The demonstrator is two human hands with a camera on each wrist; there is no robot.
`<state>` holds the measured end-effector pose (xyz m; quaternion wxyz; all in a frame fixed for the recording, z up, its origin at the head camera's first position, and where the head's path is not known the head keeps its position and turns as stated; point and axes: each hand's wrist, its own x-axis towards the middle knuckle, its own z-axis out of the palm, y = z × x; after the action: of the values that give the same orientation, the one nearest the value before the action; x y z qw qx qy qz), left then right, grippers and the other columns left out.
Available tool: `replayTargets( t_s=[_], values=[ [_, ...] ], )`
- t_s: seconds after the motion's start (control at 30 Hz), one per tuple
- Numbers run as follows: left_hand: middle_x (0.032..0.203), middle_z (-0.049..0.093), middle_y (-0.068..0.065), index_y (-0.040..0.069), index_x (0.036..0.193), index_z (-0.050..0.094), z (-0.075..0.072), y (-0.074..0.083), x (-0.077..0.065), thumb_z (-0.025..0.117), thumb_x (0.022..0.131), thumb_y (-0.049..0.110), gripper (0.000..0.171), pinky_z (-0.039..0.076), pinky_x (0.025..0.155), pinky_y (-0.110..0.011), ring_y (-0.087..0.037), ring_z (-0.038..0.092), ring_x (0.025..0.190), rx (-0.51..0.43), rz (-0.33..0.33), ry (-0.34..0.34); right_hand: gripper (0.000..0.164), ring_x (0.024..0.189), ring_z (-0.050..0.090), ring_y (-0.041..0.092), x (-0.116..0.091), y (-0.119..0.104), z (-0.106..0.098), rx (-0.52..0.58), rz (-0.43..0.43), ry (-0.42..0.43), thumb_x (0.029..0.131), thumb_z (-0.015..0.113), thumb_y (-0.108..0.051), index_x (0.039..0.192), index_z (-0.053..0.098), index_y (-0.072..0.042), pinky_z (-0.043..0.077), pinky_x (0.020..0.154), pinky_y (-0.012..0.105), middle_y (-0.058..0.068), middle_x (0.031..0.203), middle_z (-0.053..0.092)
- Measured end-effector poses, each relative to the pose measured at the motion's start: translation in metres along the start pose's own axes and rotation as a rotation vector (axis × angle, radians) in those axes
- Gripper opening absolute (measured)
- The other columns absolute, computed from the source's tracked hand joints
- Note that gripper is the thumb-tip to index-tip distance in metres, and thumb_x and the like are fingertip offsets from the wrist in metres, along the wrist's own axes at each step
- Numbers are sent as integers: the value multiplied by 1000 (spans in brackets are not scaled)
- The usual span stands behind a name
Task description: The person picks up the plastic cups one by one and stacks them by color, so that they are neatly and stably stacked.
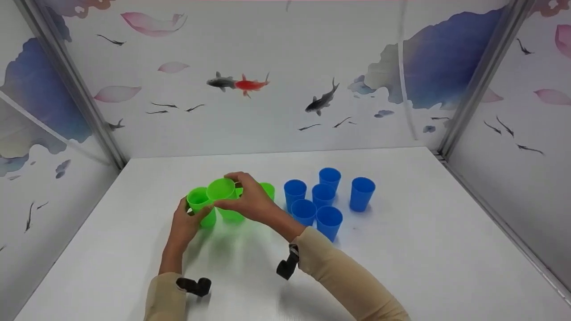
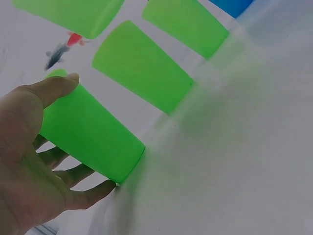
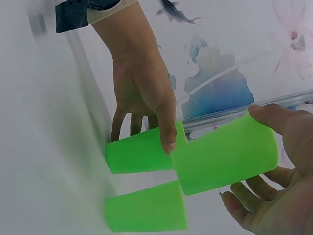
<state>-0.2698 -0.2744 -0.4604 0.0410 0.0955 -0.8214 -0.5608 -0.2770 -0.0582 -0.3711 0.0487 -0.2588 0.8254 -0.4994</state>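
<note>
A green cup stands upright on the white table, and my left hand grips it, thumb on the near side by the rim and fingers round the far side. In the left wrist view that cup meets the table at its base. My right hand holds a second green cup near its rim, raised above the table, slightly tilted, at about the level of the standing cups' rims. Below it stands a third green cup, and another green cup is partly hidden behind the right hand.
Several blue cups stand upright right of the green ones: a close cluster and a separate blue cup farther right. The right forearm passes in front of the cluster. Printed walls with metal corner posts enclose the white table.
</note>
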Motion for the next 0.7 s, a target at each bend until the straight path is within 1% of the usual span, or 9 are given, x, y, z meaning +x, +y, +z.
replayTargets(
  t_s=[0.07,0.17,0.23,0.33,0.4,0.57,0.7],
  values=[
    [163,27,-18,6,159,16,-1,0,1,65,97,41,87,28,124,-50,-36,28,152,3,-2,-3,70,132,55,23,4,-7,0,-12,-1,-8,86,79,-38,145,48,-16,57,96,30,5,143,54],
    [164,26,-19,5,159,16,-2,-1,2,65,97,42,88,27,124,-51,-36,27,152,16,14,-4,70,132,55,22,12,-16,1,-34,-8,-20,86,79,-38,144,49,-16,57,96,28,3,142,54],
    [164,25,-20,6,159,15,-2,-1,2,65,96,45,90,27,124,-51,-37,27,152,29,23,-4,69,131,55,21,17,-22,2,-45,-23,-27,86,79,-39,144,49,-16,56,96,28,2,141,55],
    [164,25,-20,6,159,16,-2,-2,2,64,96,44,88,27,124,-52,-37,28,152,27,35,-2,69,130,55,20,24,-30,2,-59,-47,-39,86,78,-40,144,49,-16,55,95,28,1,141,56],
    [164,26,-19,7,159,17,-2,-1,2,65,96,43,87,26,124,-53,-36,28,152,22,31,0,68,129,55,20,29,-35,3,-61,-54,-49,86,78,-40,143,50,-16,55,95,27,0,141,56],
    [164,28,-17,9,159,17,-2,-2,3,66,95,47,89,25,124,-56,-37,27,152,27,11,-4,68,130,55,19,38,-41,4,-26,-43,-80,88,76,-40,145,49,-16,54,97,28,0,142,56],
    [163,29,-17,9,159,17,-2,-3,5,67,93,49,91,25,124,-56,-37,27,152,24,16,-3,69,127,55,19,46,-41,7,35,-42,-81,88,76,-39,146,47,-14,54,97,28,1,142,56]
  ],
)
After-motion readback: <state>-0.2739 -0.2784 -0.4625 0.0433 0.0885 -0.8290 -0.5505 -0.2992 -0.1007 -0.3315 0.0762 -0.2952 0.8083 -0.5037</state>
